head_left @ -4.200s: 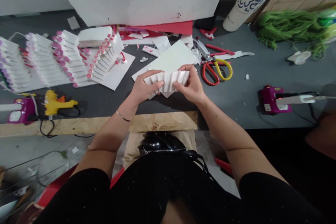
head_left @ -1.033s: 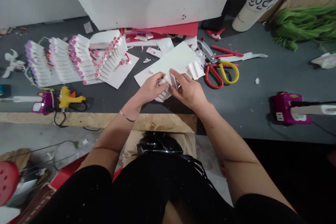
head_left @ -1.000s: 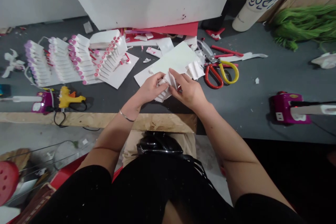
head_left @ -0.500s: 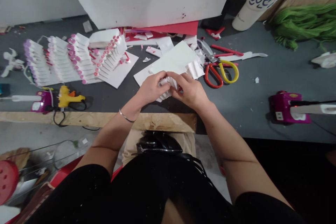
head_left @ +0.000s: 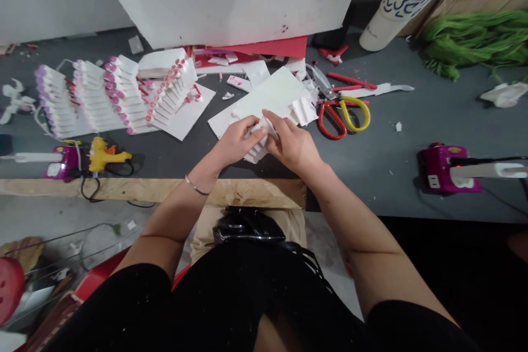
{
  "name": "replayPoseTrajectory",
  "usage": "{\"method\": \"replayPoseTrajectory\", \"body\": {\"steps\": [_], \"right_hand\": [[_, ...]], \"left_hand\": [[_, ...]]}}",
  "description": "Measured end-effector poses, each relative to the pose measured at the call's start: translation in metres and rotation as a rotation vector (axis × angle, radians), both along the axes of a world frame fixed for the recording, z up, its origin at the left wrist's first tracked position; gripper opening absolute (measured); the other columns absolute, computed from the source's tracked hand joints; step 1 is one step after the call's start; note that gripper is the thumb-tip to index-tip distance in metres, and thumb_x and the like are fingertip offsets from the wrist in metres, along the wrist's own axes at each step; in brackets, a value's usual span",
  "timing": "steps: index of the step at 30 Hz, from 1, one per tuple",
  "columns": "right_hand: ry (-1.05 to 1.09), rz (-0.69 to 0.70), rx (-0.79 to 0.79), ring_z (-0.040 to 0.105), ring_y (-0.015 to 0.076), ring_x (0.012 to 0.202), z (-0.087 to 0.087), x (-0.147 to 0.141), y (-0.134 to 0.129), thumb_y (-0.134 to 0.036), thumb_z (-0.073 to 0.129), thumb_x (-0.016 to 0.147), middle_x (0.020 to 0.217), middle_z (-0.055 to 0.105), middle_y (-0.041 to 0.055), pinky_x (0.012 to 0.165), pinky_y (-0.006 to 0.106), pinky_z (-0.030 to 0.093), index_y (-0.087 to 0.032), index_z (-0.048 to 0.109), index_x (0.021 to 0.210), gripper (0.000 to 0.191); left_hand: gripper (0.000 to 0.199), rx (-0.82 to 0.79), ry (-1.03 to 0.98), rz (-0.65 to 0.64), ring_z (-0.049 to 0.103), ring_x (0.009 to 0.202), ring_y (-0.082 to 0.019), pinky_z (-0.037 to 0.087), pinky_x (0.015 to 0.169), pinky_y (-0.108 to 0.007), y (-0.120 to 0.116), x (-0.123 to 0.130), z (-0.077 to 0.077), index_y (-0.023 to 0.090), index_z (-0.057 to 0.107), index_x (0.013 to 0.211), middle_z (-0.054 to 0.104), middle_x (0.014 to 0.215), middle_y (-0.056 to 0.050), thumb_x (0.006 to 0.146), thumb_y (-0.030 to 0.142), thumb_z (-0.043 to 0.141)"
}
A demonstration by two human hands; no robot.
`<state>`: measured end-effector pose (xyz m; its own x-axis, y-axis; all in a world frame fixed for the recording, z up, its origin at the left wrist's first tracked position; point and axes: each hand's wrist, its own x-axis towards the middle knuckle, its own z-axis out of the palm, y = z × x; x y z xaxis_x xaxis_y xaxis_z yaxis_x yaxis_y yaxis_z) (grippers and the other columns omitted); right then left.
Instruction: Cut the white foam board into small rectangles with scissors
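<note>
Low over the table's front, both hands are closed around a white pleated piece (head_left: 258, 152), which looks like folded paper or foam. My left hand (head_left: 235, 143) grips it from the left, thumb across its top. On its right side, my right hand (head_left: 295, 143) pinches the upper end with thumb and fingers. The fingers hide part of the piece. Just beyond the hands lies a pale flat board (head_left: 270, 92). Another white folded piece (head_left: 304, 111) rests on the board's right corner.
Scissors (head_left: 338, 107) with red and yellow handles lie right of the board. Rows of white strips with pink and purple tips (head_left: 124, 93) stand at left. A yellow glue gun (head_left: 105, 155) sits near the front edge, a purple power socket (head_left: 447, 169) at right, a white bottle (head_left: 396, 5) behind.
The fingers of my right hand have shifted and closed in on the upper end of the pleated piece. The whole view has moved slightly, so the table things appear a little further left.
</note>
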<state>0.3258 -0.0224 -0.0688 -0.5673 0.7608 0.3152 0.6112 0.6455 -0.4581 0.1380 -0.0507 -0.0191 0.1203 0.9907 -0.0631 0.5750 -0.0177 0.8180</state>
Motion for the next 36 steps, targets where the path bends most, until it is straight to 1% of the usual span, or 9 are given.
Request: {"method": "replayPoseTrajectory", "body": {"steps": [4, 7, 11, 13, 18, 21, 25, 29, 36], "right_hand": [[0.078, 0.083, -0.044, 0.064, 0.0191, 0.077, 0.001, 0.002, -0.001, -0.024, 0.043, 0.102, 0.105, 0.074, 0.0091, 0.076, 0.033, 0.059, -0.019, 0.057, 0.161, 0.061], [0.073, 0.120, -0.071, 0.064, 0.0192, 0.078, 0.003, -0.001, -0.005, -0.027, 0.045, 0.102, 0.108, 0.074, 0.0104, 0.074, 0.033, 0.058, -0.018, 0.058, 0.158, 0.058], [0.021, 0.179, -0.113, 0.067, 0.0205, 0.084, 0.007, -0.010, -0.015, -0.031, 0.049, 0.102, 0.115, 0.075, 0.0129, 0.072, 0.031, 0.056, -0.016, 0.058, 0.155, 0.056], [-0.027, 0.191, -0.127, 0.067, 0.0204, 0.082, 0.009, -0.015, -0.020, -0.033, 0.049, 0.102, 0.115, 0.074, 0.0133, 0.068, 0.030, 0.053, -0.016, 0.057, 0.156, 0.057], [-0.078, 0.171, -0.127, 0.065, 0.0203, 0.077, 0.009, -0.020, -0.025, -0.033, 0.045, 0.103, 0.114, 0.074, 0.0143, 0.062, 0.031, 0.049, -0.014, 0.056, 0.155, 0.056], [-0.051, 0.155, -0.098, 0.064, 0.0195, 0.074, 0.007, -0.018, -0.025, -0.034, 0.046, 0.103, 0.111, 0.074, 0.0140, 0.060, 0.030, 0.049, -0.015, 0.055, 0.155, 0.056], [-0.021, 0.115, -0.065, 0.064, 0.0203, 0.074, 0.004, -0.015, -0.024, -0.036, 0.047, 0.102, 0.113, 0.074, 0.0156, 0.058, 0.030, 0.050, -0.014, 0.056, 0.153, 0.055], [-0.014, 0.100, -0.042, 0.064, 0.0206, 0.075, 0.001, -0.016, -0.025, -0.037, 0.048, 0.103, 0.112, 0.073, 0.0159, 0.055, 0.029, 0.049, -0.015, 0.055, 0.151, 0.053], [-0.032, 0.075, 0.013, 0.062, 0.0186, 0.070, -0.003, -0.019, -0.025, -0.032, 0.046, 0.102, 0.110, 0.072, 0.0149, 0.053, 0.029, 0.048, -0.015, 0.054, 0.150, 0.051]], "left_hand": [[0.027, 0.019, 0.035, -0.046, 0.060, 0.082, -0.019, 0.050, 0.079, -0.032, -0.006, -0.008, 0.003, 0.021, 0.059, 0.090, 0.071, 0.089, -0.003, 0.100, 0.046, 0.051], [0.032, 0.006, 0.093, -0.052, 0.065, 0.085, -0.021, 0.050, 0.080, -0.033, -0.013, -0.014, 0.009, 0.020, 0.064, 0.096, 0.075, 0.092, -0.005, 0.099, 0.049, 0.050], [0.032, -0.063, 0.141, -0.043, 0.068, 0.089, -0.022, 0.050, 0.080, -0.033, -0.023, -0.019, 0.019, 0.019, 0.070, 0.103, 0.080, 0.099, -0.006, 0.093, 0.044, 0.053], [0.030, -0.088, 0.131, -0.030, 0.067, 0.087, -0.022, 0.050, 0.078, -0.032, -0.027, -0.020, 0.021, 0.019, 0.070, 0.100, 0.080, 0.097, -0.005, 0.089, 0.041, 0.053], [0.022, -0.084, 0.139, 0.095, 0.060, 0.076, -0.018, 0.045, 0.071, -0.032, -0.029, -0.013, 0.015, 0.020, 0.065, 0.087, 0.071, 0.080, -0.001, 0.084, 0.038, 0.052], [0.015, -0.049, 0.132, 0.127, 0.056, 0.073, -0.017, 0.042, 0.069, -0.032, -0.028, -0.006, 0.013, 0.022, 0.061, 0.082, 0.067, 0.075, 0.001, 0.083, 0.034, 0.052], [0.011, -0.007, 0.151, 0.139, 0.056, 0.073, -0.017, 0.040, 0.068, -0.033, -0.028, -0.001, 0.013, 0.023, 0.057, 0.078, 0.065, 0.074, 0.001, 0.085, 0.031, 0.052], [0.009, 0.008, 0.169, 0.140, 0.057, 0.073, -0.018, 0.040, 0.068, -0.034, -0.029, 0.000, 0.012, 0.024, 0.058, 0.081, 0.066, 0.075, 0.000, 0.086, 0.027, 0.051], [0.013, 0.010, 0.176, 0.124, 0.061, 0.076, -0.019, 0.042, 0.071, -0.034, -0.029, -0.001, 0.011, 0.024, 0.062, 0.086, 0.071, 0.080, -0.001, 0.089, 0.026, 0.049]]}}
